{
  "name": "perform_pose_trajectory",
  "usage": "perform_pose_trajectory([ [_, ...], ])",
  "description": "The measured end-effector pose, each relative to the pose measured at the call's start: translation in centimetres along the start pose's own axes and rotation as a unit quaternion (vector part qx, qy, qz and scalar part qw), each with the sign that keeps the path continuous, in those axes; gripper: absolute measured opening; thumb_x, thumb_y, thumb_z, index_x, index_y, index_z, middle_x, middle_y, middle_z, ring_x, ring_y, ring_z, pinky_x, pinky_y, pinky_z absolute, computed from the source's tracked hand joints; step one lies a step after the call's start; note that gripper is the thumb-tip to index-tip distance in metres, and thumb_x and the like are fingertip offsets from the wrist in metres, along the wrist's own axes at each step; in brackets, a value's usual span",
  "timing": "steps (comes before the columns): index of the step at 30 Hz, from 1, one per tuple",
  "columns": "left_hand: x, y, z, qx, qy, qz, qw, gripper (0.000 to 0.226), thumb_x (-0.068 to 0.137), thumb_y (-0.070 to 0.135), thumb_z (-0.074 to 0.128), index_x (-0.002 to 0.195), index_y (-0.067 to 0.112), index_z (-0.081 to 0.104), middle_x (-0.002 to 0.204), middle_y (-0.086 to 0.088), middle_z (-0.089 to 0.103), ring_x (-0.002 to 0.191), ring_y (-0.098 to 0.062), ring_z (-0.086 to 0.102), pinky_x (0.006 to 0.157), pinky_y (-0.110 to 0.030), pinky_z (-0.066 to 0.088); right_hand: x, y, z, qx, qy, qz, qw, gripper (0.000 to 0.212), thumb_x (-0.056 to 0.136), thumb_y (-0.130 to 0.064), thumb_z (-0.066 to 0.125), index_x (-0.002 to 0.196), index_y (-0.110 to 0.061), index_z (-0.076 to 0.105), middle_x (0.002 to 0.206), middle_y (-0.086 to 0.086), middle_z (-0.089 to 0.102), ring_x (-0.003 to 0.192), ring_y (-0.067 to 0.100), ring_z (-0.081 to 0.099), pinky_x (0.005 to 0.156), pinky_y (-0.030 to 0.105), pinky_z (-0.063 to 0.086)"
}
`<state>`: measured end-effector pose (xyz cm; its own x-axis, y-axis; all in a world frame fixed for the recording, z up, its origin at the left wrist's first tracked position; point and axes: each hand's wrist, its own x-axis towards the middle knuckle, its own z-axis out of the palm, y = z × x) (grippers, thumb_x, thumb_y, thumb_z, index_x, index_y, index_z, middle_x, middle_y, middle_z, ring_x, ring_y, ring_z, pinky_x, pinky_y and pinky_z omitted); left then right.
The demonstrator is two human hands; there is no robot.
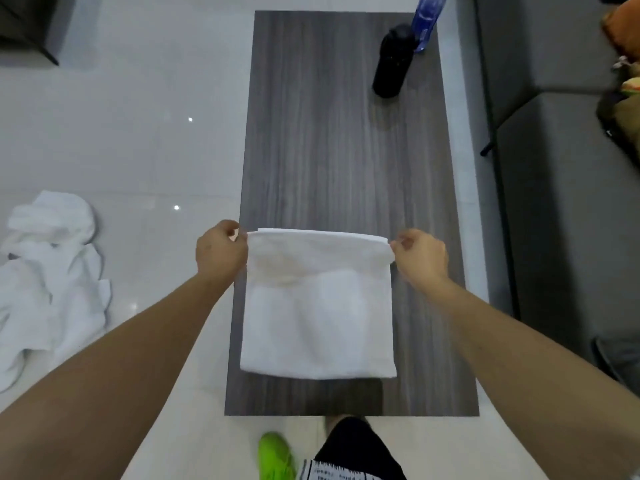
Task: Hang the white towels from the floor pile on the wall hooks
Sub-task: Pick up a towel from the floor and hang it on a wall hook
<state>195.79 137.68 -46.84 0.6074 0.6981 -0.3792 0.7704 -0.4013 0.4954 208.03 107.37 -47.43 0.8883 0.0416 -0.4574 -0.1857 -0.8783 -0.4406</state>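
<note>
Surface: I see a long grey wood-grain table (346, 150) on a glossy pale tile floor (138, 133). A grey sofa (561, 202) runs along the table's right side, a narrow strip of floor between them.

Far end of table: 1 black bottle (393, 62) and 1 blue bottle (426, 20), just beside each other near the right edge.

Open room: broad floor to the table's left; a dark cabinet corner (27, 26) at top left.

Task item: 1 white towel (318, 306), folded, hanging as a smooth rectangle above the table's near half. My left hand (220, 252) pinches its upper left corner, my right hand (420, 258) its upper right, fingers curled on the cloth.

Floor pile (52, 278): crumpled white towels, left, well apart from the table.
</note>
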Motion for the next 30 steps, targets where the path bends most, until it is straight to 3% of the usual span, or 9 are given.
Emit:
perform_pose_trajectory([
  [4,0.9,-2.8,3.0,0.009,-0.065,-0.062,0.996,0.038,0.094,0.032,0.056,0.127,0.013,0.059,0.112,-0.004,0.066,0.095,-0.026,0.063,0.087,-0.032,0.050,0.6,2.9,4.1,0.016,-0.069,0.074,0.995,0.035,0.095,-0.025,0.062,0.124,-0.006,0.066,0.119,0.011,0.069,0.113,0.030,0.062,0.093,0.025,0.044],
  [7,-0.4,-7.0,5.9,0.046,-0.141,-0.115,0.982,0.040,0.093,0.033,0.059,0.127,0.013,0.059,0.117,-0.008,0.066,0.105,-0.030,0.062,0.095,-0.041,0.051,-0.6,6.5,7.9,-0.004,-0.122,0.140,0.982,0.038,0.094,-0.028,0.062,0.126,-0.008,0.064,0.124,0.011,0.067,0.116,0.029,0.061,0.099,0.030,0.045],
  [10,-2.9,-10.9,8.3,0.081,-0.198,-0.171,0.962,0.047,0.092,0.034,0.061,0.133,0.011,0.055,0.124,-0.011,0.063,0.112,-0.031,0.059,0.098,-0.039,0.048,-2.9,10.2,11.1,-0.027,-0.171,0.201,0.964,0.043,0.093,-0.033,0.062,0.130,-0.011,0.061,0.128,0.009,0.064,0.118,0.030,0.059,0.097,0.033,0.048],
  [13,-5.6,-14.2,9.9,0.090,-0.232,-0.227,0.941,0.044,0.089,0.031,0.063,0.124,0.007,0.056,0.116,-0.013,0.063,0.108,-0.033,0.059,0.088,-0.035,0.047,-5.3,13.0,13.4,-0.048,-0.198,0.246,0.947,0.041,0.090,-0.037,0.063,0.123,-0.012,0.063,0.121,0.008,0.067,0.109,0.030,0.062,0.090,0.035,0.053],
  [17,-8.1,-17.2,10.5,0.081,-0.272,-0.256,0.924,0.045,0.075,0.039,0.061,0.110,0.012,0.066,0.106,-0.010,0.069,0.100,-0.031,0.062,0.079,-0.031,0.046,-7.8,14.8,14.9,-0.022,-0.191,0.274,0.942,0.044,0.088,-0.033,0.068,0.125,-0.012,0.058,0.124,0.009,0.063,0.114,0.030,0.058,0.092,0.034,0.047],
  [20,-8.9,-17.9,10.6,0.078,-0.276,-0.268,0.920,0.048,0.066,0.044,0.057,0.098,0.009,0.066,0.099,-0.010,0.068,0.098,-0.032,0.062,0.081,-0.035,0.051,-8.9,15.6,15.2,0.021,-0.200,0.293,0.935,0.048,0.084,-0.037,0.072,0.124,-0.014,0.057,0.123,0.006,0.061,0.109,0.027,0.060,0.086,0.032,0.048],
  [23,-9.5,-19.0,10.3,0.016,-0.276,-0.305,0.911,0.035,0.084,0.036,0.067,0.105,0.008,0.063,0.101,-0.013,0.066,0.093,-0.035,0.063,0.082,-0.042,0.057,-10.4,16.4,15.3,0.080,-0.194,0.314,0.926,0.050,0.083,-0.039,0.074,0.122,-0.013,0.058,0.119,0.004,0.061,0.108,0.027,0.061,0.091,0.039,0.051],
  [27,-10.2,-19.6,8.3,-0.070,-0.262,-0.327,0.905,0.033,0.086,0.036,0.069,0.104,0.010,0.061,0.102,-0.019,0.067,0.076,-0.033,0.068,0.077,-0.048,0.060,-12.8,16.5,15.0,0.217,-0.122,0.328,0.911,0.031,0.074,-0.040,0.079,0.082,-0.015,0.064,0.098,0.007,0.070,0.089,0.027,0.067,0.087,0.052,0.057],
  [30,-10.8,-18.3,5.4,-0.118,-0.246,-0.291,0.917,0.024,0.090,0.028,0.068,0.096,0.007,0.059,0.102,-0.023,0.068,0.079,-0.035,0.071,0.079,-0.050,0.060,-15.5,14.0,12.9,0.286,-0.060,0.294,0.910,0.025,0.082,-0.025,0.077,0.071,-0.016,0.056,0.088,0.013,0.067,0.076,0.025,0.062,0.081,0.046,0.058],
])
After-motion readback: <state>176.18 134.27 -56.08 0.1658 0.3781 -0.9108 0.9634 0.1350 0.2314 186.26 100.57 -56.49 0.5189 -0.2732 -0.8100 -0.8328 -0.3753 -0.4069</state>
